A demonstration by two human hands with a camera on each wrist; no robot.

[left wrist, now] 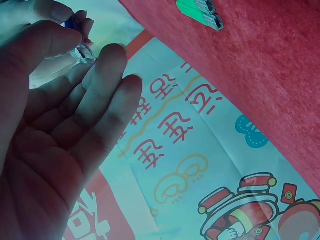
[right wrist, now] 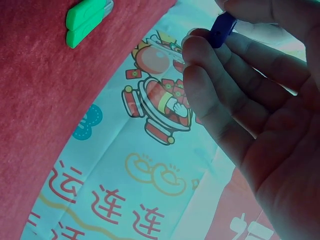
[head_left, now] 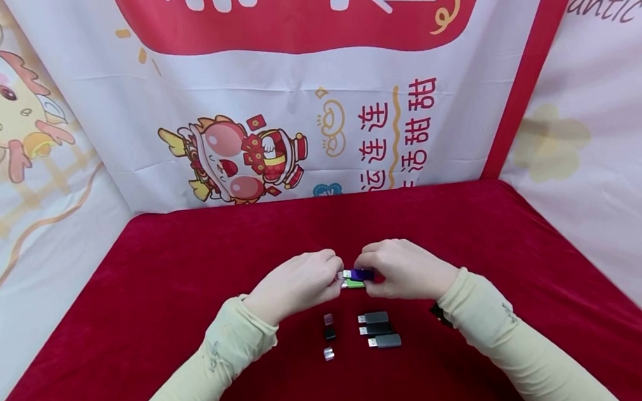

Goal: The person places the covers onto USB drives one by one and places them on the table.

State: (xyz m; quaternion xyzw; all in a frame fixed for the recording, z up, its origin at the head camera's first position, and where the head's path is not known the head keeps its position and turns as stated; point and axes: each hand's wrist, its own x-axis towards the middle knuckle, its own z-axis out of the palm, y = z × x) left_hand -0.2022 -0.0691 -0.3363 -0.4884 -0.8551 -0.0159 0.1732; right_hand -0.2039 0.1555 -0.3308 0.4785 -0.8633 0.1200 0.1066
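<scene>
My right hand (head_left: 404, 271) pinches a purple USB flash drive (head_left: 362, 274) between thumb and fingers, its metal plug pointing left. In the right wrist view the drive's purple end (right wrist: 222, 30) shows between the fingertips. Facing it, my left hand (head_left: 300, 285) pinches a small clear cap (left wrist: 83, 54) by the plug end. Whether the cap touches the plug is hard to tell. Beneath the hands, green USB flash drives (head_left: 354, 283) lie side by side on the red cloth; the right wrist view shows two green bodies (right wrist: 86, 24).
Nearer the body, a column of USB flash drives, grey (head_left: 376, 317), black (head_left: 378, 328) and grey (head_left: 387, 341), lies on the red tablecloth (head_left: 233, 246). Left of them sit loose caps: clear (head_left: 328, 319), black (head_left: 329, 333) and clear (head_left: 329, 354). A dark object (head_left: 438, 311) is partly under the right sleeve.
</scene>
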